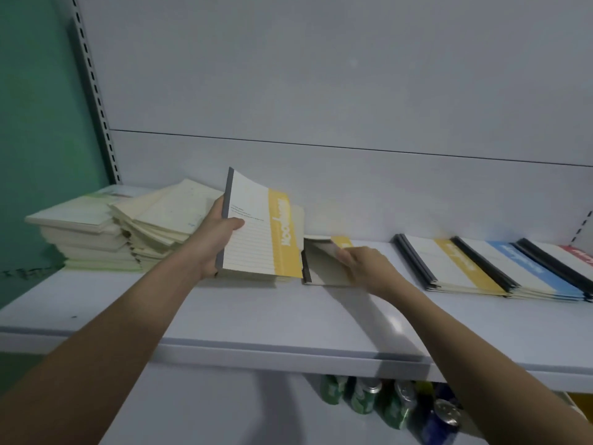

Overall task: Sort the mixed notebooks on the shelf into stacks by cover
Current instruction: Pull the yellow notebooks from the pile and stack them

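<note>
My left hand [215,234] grips a yellow-striped notebook [256,232] by its grey spine, holding it tilted up above a low stack near the shelf's middle. Just right of it, my right hand [362,263] pinches the lifted edge of another yellow-striped notebook [324,261] lying on the shelf [224,316]. Further right lie overlapping stacks: yellow-striped notebooks [462,264], blue-striped notebooks [526,268] and a red-striped one [577,252] at the frame's edge. A messy pile of cream notebooks [160,220] sits at the left.
A neater stack of pale green-edged notebooks [80,236] stands at the far left by the green wall. The white back panel rises behind the shelf. Several drink cans [398,406] stand on a lower level beneath the shelf's front edge.
</note>
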